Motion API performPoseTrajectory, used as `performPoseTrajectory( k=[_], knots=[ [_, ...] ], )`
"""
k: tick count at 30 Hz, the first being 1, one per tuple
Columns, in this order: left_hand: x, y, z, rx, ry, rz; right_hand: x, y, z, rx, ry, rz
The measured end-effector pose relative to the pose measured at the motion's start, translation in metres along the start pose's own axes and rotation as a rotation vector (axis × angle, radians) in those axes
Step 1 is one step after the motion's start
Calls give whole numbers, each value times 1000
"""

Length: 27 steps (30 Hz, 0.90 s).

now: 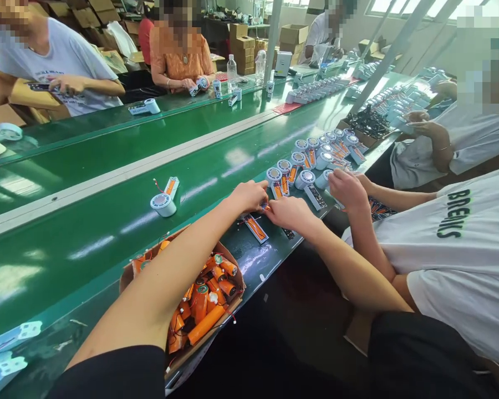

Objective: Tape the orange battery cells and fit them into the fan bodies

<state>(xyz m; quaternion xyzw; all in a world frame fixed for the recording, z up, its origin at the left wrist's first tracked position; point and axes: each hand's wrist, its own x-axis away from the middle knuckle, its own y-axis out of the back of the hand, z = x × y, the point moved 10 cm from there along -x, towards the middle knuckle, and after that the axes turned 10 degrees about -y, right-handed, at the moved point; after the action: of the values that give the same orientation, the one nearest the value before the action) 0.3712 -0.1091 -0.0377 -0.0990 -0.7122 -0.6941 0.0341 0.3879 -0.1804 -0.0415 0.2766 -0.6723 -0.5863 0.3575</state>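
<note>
Both my hands meet over the near edge of the green workbench, fingers bent and close together. My left hand (250,197) is closed, its fingertips hidden behind the knuckles. My right hand (293,214) pinches beside it at something small that I cannot make out. Just below them lies an open pale-blue handle housing (256,229) with an orange strip and thin wires inside; its round head is hidden by my hands. A dark circuit board (289,234) lies under my right hand. Left of my hands, a cardboard box (239,271) holds orange wrapped batteries (208,324) with wires.
One fan-like unit (163,205) with an open handle lies on the green belt (108,221). Several similar units (306,178) crowd the bench to the right, near a co-worker's hand (349,188). White housings (8,354) lie at lower left. Other people sit across the line.
</note>
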Motion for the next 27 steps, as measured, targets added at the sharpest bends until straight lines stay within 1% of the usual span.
performPoseTrajectory(
  k=[2,4,7,12,16,18,22,24,27],
  knots=[
    [0,0,1,14,7,0,-2,-1,0,8,77,24],
    [-1,0,1,22,13,0,-5,-3,1,-30,162,50],
    [-1,1,1,33,23,-5,-10,-3,-1,-123,227,103],
    [-1,-1,2,57,33,-18,-14,-2,-8,-206,259,167],
    [-1,-2,1,74,27,-30,-15,-5,-16,-378,250,233],
    [-2,-2,-1,81,23,-32,-15,-7,-23,-415,234,244],
    [-3,-2,-1,98,14,-31,-8,-7,-31,-576,276,273],
    [-4,-3,1,113,7,-35,-4,-5,-35,-637,283,246],
    [-6,-7,2,146,-20,-31,0,-6,-42,-648,247,169]
  ],
)
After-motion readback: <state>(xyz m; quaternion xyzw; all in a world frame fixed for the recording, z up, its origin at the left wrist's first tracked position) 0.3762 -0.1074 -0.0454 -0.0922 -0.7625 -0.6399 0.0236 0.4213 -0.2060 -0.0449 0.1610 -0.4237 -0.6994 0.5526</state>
